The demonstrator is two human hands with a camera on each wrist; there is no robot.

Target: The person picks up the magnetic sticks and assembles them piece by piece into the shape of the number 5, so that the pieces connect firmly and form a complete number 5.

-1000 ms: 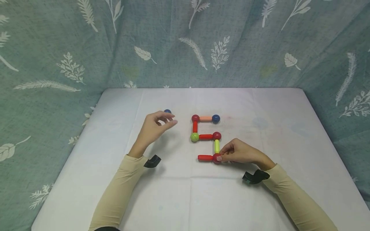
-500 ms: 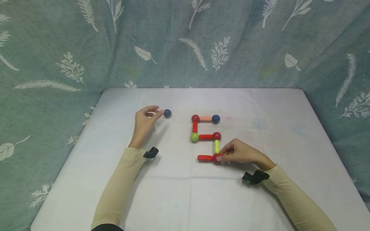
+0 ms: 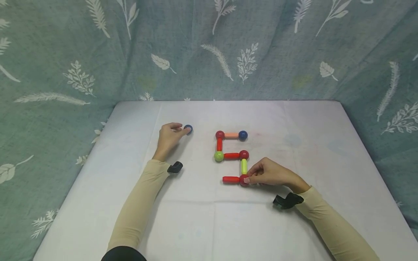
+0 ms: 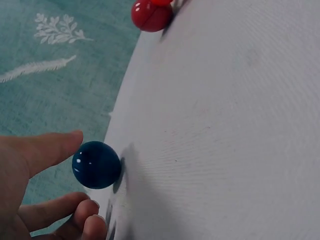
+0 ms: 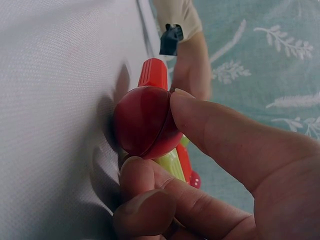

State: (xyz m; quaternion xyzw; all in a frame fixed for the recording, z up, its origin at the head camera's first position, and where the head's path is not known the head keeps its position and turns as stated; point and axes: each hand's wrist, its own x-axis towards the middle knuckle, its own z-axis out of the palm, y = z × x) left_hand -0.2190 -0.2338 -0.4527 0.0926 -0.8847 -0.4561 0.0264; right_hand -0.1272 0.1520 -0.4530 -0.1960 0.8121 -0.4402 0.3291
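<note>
A dark blue ball (image 4: pixel 97 165) lies on the white cloth at the back left of the table. My left hand (image 3: pixel 168 138) reaches to it, thumb and fingers spread on either side; the thumb tip is right at the ball's edge, and a small gap shows between ball and fingers in the left wrist view. My right hand (image 3: pixel 272 173) pinches a red ball (image 5: pixel 145 120) between thumb and fingers. This ball joins a red stick (image 3: pixel 230 179) and a yellow-green stick (image 3: pixel 244 166), the near end of a zigzag chain of balls and sticks.
Farther along the chain are another red ball (image 3: pixel 244 154), a red stick (image 3: pixel 231 156), a green ball (image 3: pixel 218 156), an upright-running red stick (image 3: pixel 219 145), a third red ball (image 3: pixel 220 135), an orange stick (image 3: pixel 231 135) and a blue ball (image 3: pixel 243 135). A leaf-patterned curtain (image 3: pixel 189 54) hangs behind.
My left hand moved left past the loose blue ball, then came back right until its thumb overlaps the ball. My right hand stays on the red ball, and the chain holds its shape.
</note>
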